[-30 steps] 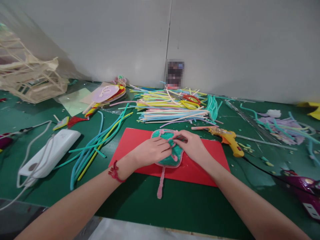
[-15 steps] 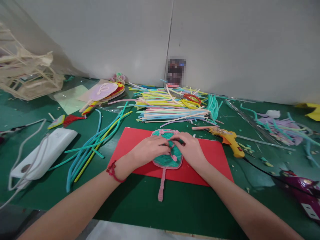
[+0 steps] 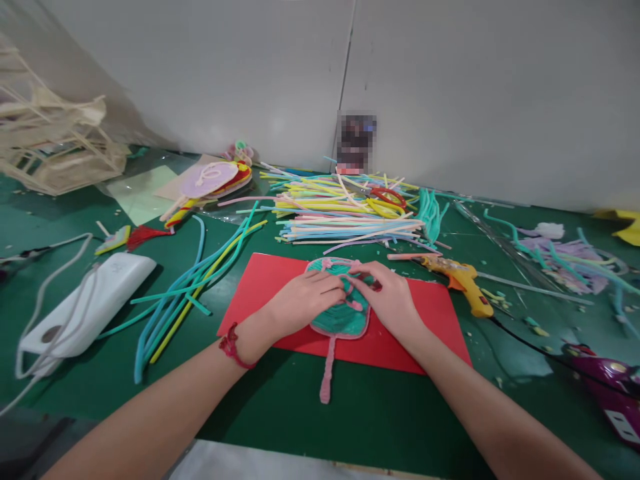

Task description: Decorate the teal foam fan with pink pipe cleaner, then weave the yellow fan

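A green fan [image 3: 343, 323] with a pink rim and pink handle [image 3: 327, 373] lies on a red sheet [image 3: 265, 287], its handle pointing toward me over the sheet's near edge. Pink shapes sit along its top. Both hands bend in over the fan's face. My left hand [image 3: 309, 299], a red bracelet at its wrist, has its fingers closed on a curled pink pipe cleaner [image 3: 356, 306], whose hooked end shows below the fingertips. From the other side my right hand [image 3: 389, 293] pinches the upper part of the same pipe cleaner; the fingertips partly hide it.
Behind the sheet lies a pile of coloured pipe cleaners [image 3: 345, 230] with red-handled scissors [image 3: 389, 196]. A yellow glue gun [image 3: 465, 283] is at the right, a purple object [image 3: 607, 380] nearer. Loose blue strips [image 3: 170, 310], a white power strip [image 3: 95, 310] and a lilac fan [image 3: 209, 179] are at left.
Both hands stay over the fan, with small finger shifts around the pink pipe cleaner. The whole view has shifted slightly; nothing else has visibly moved.
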Available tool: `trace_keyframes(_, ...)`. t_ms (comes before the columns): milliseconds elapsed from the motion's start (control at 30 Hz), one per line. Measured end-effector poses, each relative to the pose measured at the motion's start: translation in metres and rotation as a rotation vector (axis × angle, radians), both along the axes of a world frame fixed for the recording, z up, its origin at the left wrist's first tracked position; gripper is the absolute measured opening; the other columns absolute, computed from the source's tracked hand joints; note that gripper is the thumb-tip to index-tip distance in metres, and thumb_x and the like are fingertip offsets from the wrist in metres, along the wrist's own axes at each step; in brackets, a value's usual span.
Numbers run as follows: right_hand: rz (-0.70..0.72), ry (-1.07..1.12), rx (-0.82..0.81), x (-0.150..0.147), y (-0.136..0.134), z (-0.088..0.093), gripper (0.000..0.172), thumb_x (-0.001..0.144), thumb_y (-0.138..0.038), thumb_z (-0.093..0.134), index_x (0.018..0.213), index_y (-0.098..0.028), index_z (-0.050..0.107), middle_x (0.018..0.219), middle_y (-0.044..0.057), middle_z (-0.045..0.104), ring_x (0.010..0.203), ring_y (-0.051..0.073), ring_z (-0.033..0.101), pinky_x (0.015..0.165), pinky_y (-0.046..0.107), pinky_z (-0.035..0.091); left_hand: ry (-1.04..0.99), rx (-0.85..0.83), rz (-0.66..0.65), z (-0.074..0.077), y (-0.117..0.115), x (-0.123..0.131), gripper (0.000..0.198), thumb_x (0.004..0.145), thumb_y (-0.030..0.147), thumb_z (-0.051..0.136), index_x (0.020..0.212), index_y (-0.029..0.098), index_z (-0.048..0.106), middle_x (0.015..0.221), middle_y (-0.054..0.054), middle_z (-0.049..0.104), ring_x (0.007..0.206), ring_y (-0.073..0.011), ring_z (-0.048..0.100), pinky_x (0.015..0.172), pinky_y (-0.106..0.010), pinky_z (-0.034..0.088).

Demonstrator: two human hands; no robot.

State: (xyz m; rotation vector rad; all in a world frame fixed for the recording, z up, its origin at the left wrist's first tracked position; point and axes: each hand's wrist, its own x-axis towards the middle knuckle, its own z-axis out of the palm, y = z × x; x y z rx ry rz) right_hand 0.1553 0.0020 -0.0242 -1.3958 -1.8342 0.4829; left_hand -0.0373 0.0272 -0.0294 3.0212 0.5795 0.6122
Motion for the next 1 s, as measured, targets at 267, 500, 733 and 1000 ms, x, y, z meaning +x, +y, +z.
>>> trace_keyframes(267, -0.046, -0.067, -0.206, 0.008, -0.03, 0.013, 0.019, 0.076, -0.04, 0.066, 0.083, -0.023, 0.065, 0.083, 0.001, 0.069, 0.071, 0.017, 0.063, 0.063, 0.028, 0.05, -0.044, -0.032, 0.057, -0.006, 0.001, 0.001, 0.017, 0.095, 0.021, 0.04, 0.096, 0.016, 0.057, 0.101, -0.004, 0.063, 0.094, -0.0164, 0.059, 0.082, -0.031, 0.047)
trace_keyframes(500, -0.048, -0.118, -0.149, 0.005, -0.035, 0.0, 0.009, 0.08, -0.031, 0.062, 0.078, -0.022, 0.064, 0.079, 0.001, 0.068, 0.075, 0.017, 0.064, 0.066, 0.028, 0.05, -0.098, -0.081, 0.062, -0.002, 0.0, 0.005, 0.018, 0.094, 0.023, 0.042, 0.091, 0.015, 0.058, 0.102, -0.005, 0.064, 0.099, -0.0166, 0.059, 0.089, -0.031, 0.047)
trace_keyframes(733, -0.033, -0.298, 0.14, 0.004, -0.042, -0.004, 0.014, 0.088, -0.028, 0.054, 0.083, -0.019, 0.064, 0.077, 0.002, 0.069, 0.067, 0.013, 0.064, 0.059, 0.022, 0.048, -0.155, -0.222, 0.077, 0.001, -0.001, 0.003, 0.02, 0.094, 0.023, 0.041, 0.097, 0.016, 0.059, 0.119, -0.008, 0.061, 0.105, -0.0166, 0.06, 0.088, -0.027, 0.049)
trace_keyframes(1000, 0.147, -0.623, 0.496, 0.005, -0.049, -0.004, 0.015, 0.086, -0.009, 0.052, 0.091, -0.011, 0.066, 0.085, 0.01, 0.071, 0.079, 0.018, 0.065, 0.07, 0.027, 0.05, -0.142, -0.408, 0.148, 0.001, 0.0, 0.005, 0.021, 0.092, 0.021, 0.047, 0.11, 0.018, 0.057, 0.117, -0.004, 0.064, 0.107, -0.0163, 0.06, 0.093, -0.03, 0.049)
